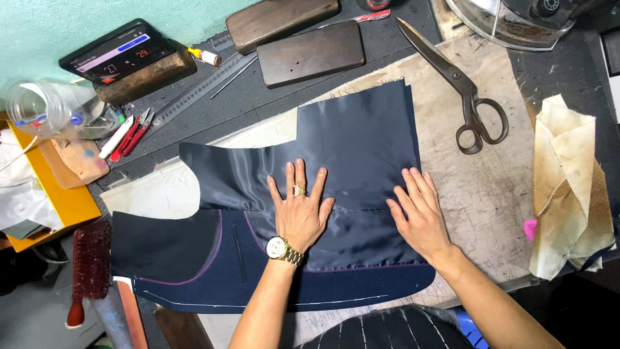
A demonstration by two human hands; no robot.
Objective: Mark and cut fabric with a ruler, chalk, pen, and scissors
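A: Lining (361, 136), dark navy and shiny, lies spread over the navy garment panel (271, 284) in the middle of the table (562, 84), on a pale pressing cloth (478, 187).

B: Hands?

A: Both flat on it. Left hand (300, 216) pressed palm-down at centre, fingers (294, 181) spread and released, gripping nothing. Right hand (420, 213) just beside it toward the lining's right edge, fingers together, also released.

B: Doing it well?

A: My judgement: keep palms flat and stroke outward from the centre crease so no ripple gets trapped. Slippery cloth; one hand should anchor while the other smooths. Watch the lower edge stays parallel to the purple piping (361, 268).

B: Hazards nearby?

A: Scissors (468, 103) lie closed, well apart to the upper right. Ruler (194, 97) and brush (90, 265) sit off to the left, clear of the fabric.
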